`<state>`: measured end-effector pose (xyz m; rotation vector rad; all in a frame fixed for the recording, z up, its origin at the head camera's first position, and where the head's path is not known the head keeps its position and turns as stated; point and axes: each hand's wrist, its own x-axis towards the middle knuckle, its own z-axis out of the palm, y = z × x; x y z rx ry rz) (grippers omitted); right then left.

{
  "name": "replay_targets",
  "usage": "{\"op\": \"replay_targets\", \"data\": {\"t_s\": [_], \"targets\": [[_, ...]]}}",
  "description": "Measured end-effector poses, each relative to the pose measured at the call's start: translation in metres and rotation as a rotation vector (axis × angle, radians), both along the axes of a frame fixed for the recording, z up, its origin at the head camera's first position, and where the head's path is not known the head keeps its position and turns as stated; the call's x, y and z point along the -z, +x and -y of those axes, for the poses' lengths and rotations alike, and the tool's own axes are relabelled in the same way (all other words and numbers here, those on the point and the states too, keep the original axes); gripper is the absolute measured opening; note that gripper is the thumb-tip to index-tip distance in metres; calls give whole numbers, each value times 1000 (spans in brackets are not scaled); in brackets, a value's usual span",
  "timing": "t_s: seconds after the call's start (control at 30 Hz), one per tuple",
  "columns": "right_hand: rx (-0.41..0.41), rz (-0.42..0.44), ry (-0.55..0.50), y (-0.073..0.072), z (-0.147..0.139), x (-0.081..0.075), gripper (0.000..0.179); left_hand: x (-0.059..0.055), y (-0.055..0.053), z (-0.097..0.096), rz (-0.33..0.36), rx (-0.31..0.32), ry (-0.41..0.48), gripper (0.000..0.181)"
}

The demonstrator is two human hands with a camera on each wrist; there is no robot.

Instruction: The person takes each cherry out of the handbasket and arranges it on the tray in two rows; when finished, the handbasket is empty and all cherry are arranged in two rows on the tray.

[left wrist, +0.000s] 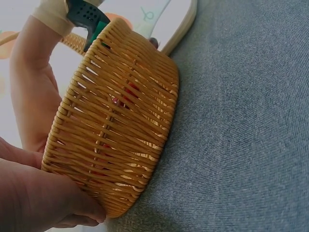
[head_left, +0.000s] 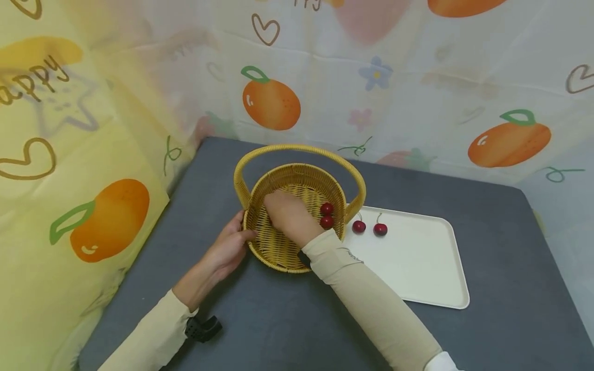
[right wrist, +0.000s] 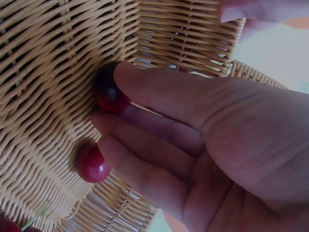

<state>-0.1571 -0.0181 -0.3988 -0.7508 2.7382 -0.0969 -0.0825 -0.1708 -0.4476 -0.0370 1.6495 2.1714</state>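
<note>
A round yellow wicker basket (head_left: 278, 260) with an arched handle stands on the table. My left hand (head_left: 228, 248) grips its left rim, thumb over the edge; the left wrist view shows the fingers against the woven side (left wrist: 111, 116). Inside the basket, my right hand (head_left: 289, 214) pinches a dark red cherry (right wrist: 112, 92) between thumb and fingers, close to the weave. Just by those fingertips lies another cherry (right wrist: 93, 163). On the basket's right side sit two red cherries (head_left: 327, 208). From the head view, the right hand hides its own cherry.
A white rectangular tray (head_left: 417, 263) lies to the right of the basket, partly behind the right sleeve. Two stemmed cherries (head_left: 380, 229) are near its upper left corner. The basket's handle (head_left: 297, 148) arches over the far side. A printed curtain (head_left: 408, 103) hangs behind the table.
</note>
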Motion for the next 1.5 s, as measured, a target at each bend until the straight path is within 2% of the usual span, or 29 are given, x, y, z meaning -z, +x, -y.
{"op": "replay_targets", "data": {"t_s": [0.17, 0.33, 0.47, 0.57, 0.67, 0.83, 0.97, 1.13, 1.2, 1.3, 1.5], "targets": [[-13, -4, -36, 5, -5, -6, 7, 2, 2, 1, 16, 12, 3, 81], [-19, -10, -163, 18, -15, -31, 9, 1, 2, 4, 9, 10, 5, 81], [-16, -17, -237, 37, -26, -56, 6, 0, 1, 7, 7, 18, 0, 81], [-15, -53, -248, 52, -34, -72, 3, -1, 0, 10, 14, 21, -8, 81], [1, -78, -244, 69, -45, -86, 10, -1, -2, 13, 18, 18, -11, 81], [67, -68, -295, 94, -64, -105, 21, 0, -2, 21, 22, 11, -5, 80], [116, -71, -380, 112, -85, -116, 19, 1, 0, 27, 22, 13, -9, 81], [159, -126, -484, 129, -123, -122, 28, 0, -1, 29, 11, 22, -12, 81], [184, -155, -507, 133, -139, -120, 26, 0, -1, 29, 8, 22, -12, 81], [230, -193, -524, 133, -162, -114, 23, 0, -2, 29, 9, 14, -14, 81], [388, -200, -495, 123, -200, -93, 27, -2, 1, 34, 7, 3, -20, 81]]}}
